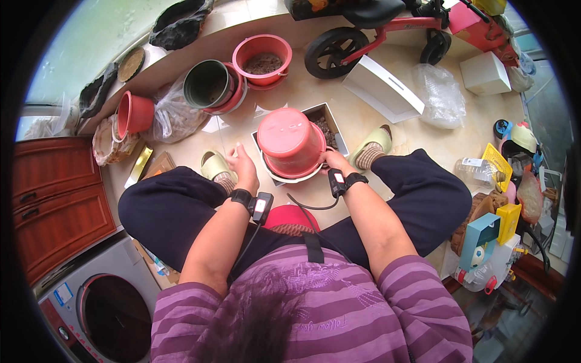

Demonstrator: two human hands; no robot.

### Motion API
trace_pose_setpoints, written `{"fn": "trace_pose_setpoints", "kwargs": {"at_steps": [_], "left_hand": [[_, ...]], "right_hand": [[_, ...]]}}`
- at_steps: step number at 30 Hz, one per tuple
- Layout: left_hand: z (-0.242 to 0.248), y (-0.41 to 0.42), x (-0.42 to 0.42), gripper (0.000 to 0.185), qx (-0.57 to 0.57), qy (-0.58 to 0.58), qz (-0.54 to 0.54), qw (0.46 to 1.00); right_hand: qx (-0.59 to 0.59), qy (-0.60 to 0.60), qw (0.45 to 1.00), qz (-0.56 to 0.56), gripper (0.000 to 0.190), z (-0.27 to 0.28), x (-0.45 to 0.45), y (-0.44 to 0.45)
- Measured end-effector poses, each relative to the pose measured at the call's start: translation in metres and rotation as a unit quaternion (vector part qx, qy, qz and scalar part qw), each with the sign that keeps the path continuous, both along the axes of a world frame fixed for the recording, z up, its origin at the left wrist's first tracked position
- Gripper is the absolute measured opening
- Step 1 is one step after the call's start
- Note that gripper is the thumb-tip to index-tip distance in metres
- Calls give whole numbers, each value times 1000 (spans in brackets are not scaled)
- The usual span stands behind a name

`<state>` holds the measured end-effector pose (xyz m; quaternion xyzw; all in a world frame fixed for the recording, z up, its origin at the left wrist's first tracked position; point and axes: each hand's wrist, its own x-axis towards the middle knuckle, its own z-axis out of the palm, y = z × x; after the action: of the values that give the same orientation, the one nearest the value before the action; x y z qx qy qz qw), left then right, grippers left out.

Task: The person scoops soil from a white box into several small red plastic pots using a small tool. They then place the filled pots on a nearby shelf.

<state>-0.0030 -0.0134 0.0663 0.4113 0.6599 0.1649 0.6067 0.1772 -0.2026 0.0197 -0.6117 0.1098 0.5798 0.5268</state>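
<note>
A red plastic bucket (285, 132) is turned bottom up in front of me, partly over a shallow box (338, 138). Dark soil (323, 127) shows in the box to the right of the bucket; the bucket hides the rest. A pale curved band (290, 180) runs along the bucket's near rim, perhaps its handle. My right hand (332, 159) grips the bucket's rim on the right side. To the left of the bucket, my left hand (243, 165) is raised with its fingers apart, touching nothing that I can see.
Behind stand a red bucket of soil (263, 63), a dark green pot (206, 84) and a tilted red pot (136, 112). A white carton (383, 90), bubble wrap (439, 97) and a small bike (338, 52) lie beyond. Household items, including a clear plastic bottle (474, 171), crowd the right.
</note>
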Motion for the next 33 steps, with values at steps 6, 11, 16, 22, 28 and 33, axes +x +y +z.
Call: {"fn": "trace_pose_setpoints", "kwargs": {"at_steps": [6, 11, 16, 22, 28, 33], "left_hand": [[12, -1, -3, 53, -69, -89, -35, 993], [17, 2, -3, 66, -67, -94, -5, 993], [-6, 19, -15, 59, 26, -87, 19, 996], [34, 18, -10, 59, 31, -127, 9, 991], [57, 26, -25, 82, -29, -79, -80, 993], [93, 20, -33, 99, -128, -128, -127, 975]], "right_hand": [[14, 33, 999, -16, 43, 8, -3, 2], [31, -14, 999, -15, 45, 16, 2, 4], [60, -66, 996, 21, 49, 78, -17, 38], [132, -215, 962, 107, 33, 128, -46, 58], [124, -499, 816, 265, 26, 124, -69, 78], [146, -593, 716, 338, 32, 138, -100, 88]]}}
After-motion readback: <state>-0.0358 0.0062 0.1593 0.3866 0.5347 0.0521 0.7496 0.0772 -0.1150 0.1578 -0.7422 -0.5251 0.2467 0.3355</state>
